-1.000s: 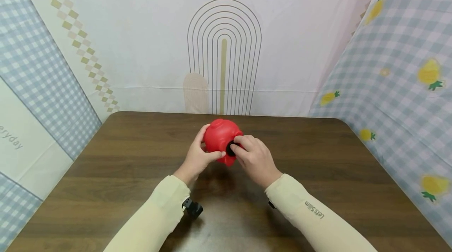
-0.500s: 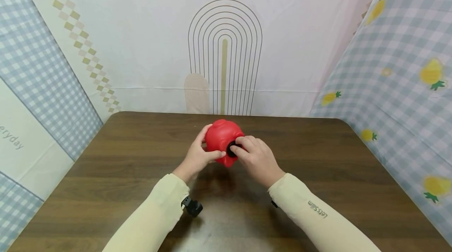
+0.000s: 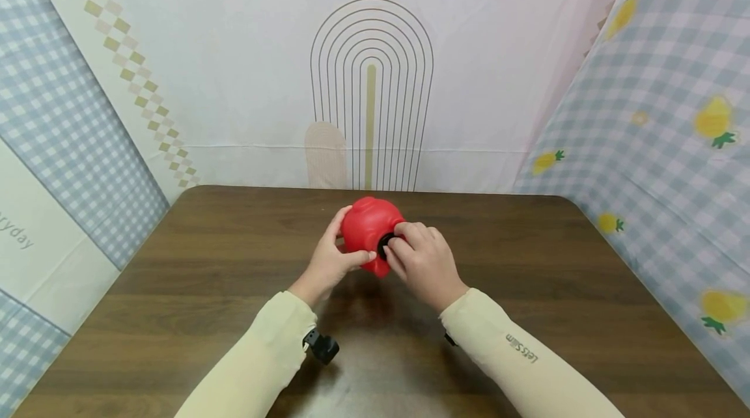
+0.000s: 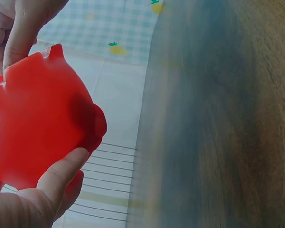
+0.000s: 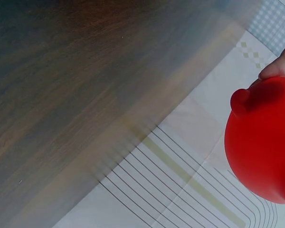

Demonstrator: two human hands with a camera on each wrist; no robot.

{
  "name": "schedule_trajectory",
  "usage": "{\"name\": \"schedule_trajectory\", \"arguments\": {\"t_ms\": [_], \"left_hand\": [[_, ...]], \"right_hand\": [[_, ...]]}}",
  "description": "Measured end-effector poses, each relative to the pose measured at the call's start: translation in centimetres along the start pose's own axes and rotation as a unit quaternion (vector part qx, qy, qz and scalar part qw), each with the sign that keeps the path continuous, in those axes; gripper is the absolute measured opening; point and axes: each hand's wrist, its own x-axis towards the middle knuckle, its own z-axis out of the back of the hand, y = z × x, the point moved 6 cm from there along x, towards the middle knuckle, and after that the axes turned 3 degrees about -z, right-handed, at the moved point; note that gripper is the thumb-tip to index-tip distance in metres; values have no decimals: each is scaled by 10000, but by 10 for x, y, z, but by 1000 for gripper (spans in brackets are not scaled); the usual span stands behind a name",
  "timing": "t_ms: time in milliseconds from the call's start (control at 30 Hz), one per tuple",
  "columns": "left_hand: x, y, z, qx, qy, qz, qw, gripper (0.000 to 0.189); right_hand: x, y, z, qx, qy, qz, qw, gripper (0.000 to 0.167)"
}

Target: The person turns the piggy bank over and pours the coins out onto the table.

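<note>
A glossy red piggy bank point(image 3: 368, 221) is held tilted above the table, with a round black plug point(image 3: 382, 246) on the side facing right. My left hand point(image 3: 329, 260) grips the bank from the left, its thumb across the front near the plug. My right hand point(image 3: 428, 266) has its thumb and fingers curled at the plug, pinching it and partly covering it. The left wrist view shows the rounded body of the bank point(image 4: 42, 118) between both hands. In the right wrist view the bank point(image 5: 261, 137) appears at the right edge; the plug is hidden there.
Below the hands stretches a dark wood table point(image 3: 234, 262). A white patterned cloth point(image 3: 246, 66) hangs behind it, and blue checked cloth point(image 3: 656, 144) hangs at the right. A small black wrist camera point(image 3: 322, 346) hangs below the left sleeve.
The fingers of my right hand have shifted slightly at the black plug. My left hand and the piggy bank stay almost in place.
</note>
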Motion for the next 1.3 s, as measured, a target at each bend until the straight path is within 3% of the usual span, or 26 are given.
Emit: {"name": "schedule_trajectory", "arguments": {"t_ms": [367, 1300], "left_hand": [[1, -1, 0, -69, -110, -78, 9999, 86], [2, 4, 2, -193, -156, -4, 9997, 83]], "right_hand": [[-1, 1, -2, 2, -31, 9, 10000, 6], [-8, -6, 4, 343, -59, -111, 9993, 8]]}}
